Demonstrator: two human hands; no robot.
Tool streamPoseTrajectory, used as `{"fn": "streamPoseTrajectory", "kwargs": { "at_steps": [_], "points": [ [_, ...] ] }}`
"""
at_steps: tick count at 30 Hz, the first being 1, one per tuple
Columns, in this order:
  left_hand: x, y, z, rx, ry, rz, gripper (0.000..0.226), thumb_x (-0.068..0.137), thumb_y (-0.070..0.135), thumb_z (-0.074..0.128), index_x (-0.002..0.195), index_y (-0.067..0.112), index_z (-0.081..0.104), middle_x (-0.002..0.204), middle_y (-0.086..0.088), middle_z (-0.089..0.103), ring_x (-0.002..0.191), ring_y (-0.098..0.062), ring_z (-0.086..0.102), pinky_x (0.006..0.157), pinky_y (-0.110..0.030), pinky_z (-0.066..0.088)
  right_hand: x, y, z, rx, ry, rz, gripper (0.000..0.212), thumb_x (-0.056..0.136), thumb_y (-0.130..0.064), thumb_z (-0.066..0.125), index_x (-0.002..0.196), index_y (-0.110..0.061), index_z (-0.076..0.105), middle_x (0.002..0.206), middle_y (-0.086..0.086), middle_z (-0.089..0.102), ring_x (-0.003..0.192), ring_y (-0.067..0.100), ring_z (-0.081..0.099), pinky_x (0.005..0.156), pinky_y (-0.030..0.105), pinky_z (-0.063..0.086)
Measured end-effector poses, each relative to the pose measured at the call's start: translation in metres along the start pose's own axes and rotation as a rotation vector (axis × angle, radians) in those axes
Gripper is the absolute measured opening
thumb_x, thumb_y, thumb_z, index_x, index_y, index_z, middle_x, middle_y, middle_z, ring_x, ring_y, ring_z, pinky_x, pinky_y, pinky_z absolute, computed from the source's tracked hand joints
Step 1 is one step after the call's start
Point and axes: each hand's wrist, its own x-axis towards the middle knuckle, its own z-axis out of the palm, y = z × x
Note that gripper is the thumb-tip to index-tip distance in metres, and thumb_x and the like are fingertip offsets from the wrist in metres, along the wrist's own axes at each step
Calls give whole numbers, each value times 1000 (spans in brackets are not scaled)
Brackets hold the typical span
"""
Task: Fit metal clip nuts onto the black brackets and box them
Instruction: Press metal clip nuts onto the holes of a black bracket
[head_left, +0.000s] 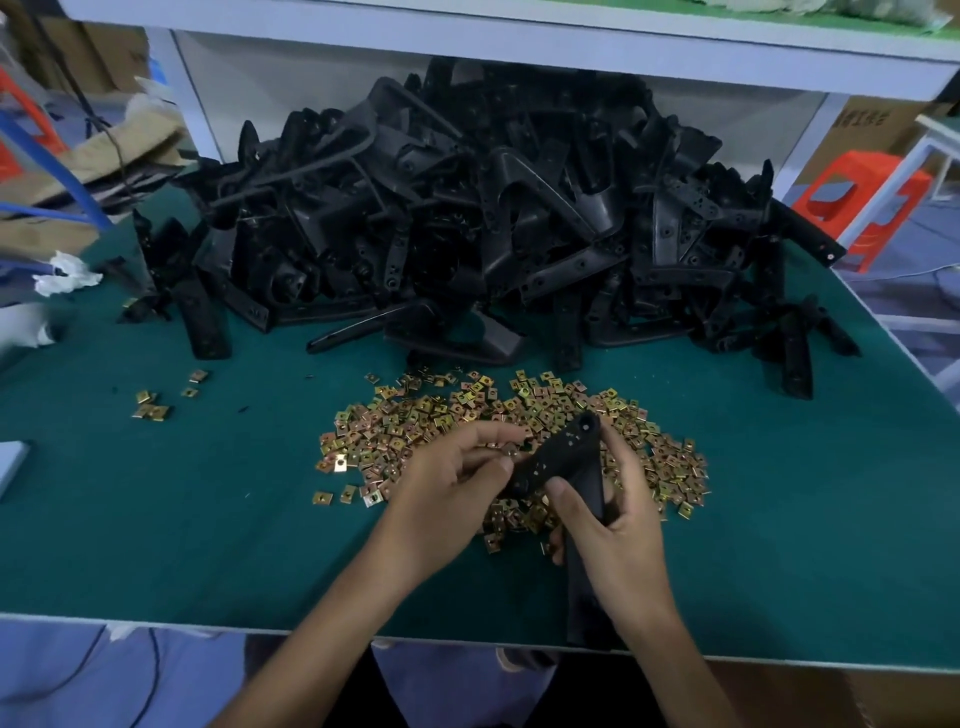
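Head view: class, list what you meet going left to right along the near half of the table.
Small cluster of clip nuts → left hand → held black bracket → right hand.

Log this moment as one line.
step: fitting | left hand: pinches clip nut | right hand: grips black bracket | stock: nut pile, bracket heap

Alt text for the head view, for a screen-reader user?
A right hand grips a black bracket while the left hand pinches a clip nut at its end, above loose clip nuts spread on a green table. A large pile of black brackets lies behind.
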Motion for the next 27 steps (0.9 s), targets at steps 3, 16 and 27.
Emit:
{"fn": "streamPoseTrajectory", "kwargs": {
  "at_steps": [3,16,27],
  "points": [
    [2,3,2,-83,-19,-42,32,100,12,59,108,39,72,96,3,78,97,-19,72,87,-39,57,0,2,-1,9,-14,-10,75,76,-65,79,140,-64,40,127,-9,70,86,17,74,64,34,59],
    [7,11,11,-403,11,-225,23,95,4,63,94,19,80,101,1,78,84,-11,73,71,-23,57,0,2,0,11,-33,-30,75,78,-61,78,141,-63,38,107,-14,76,71,17,74,58,28,58],
    [-5,-1,25,-243,102,-142,40,78,13,87,107,37,72,103,10,75,103,-6,70,82,-23,59,0,2,2,-5,-3,-83,65,80,-64,75,136,-66,43,124,-25,68,106,2,70,77,19,57]
  ]
}}
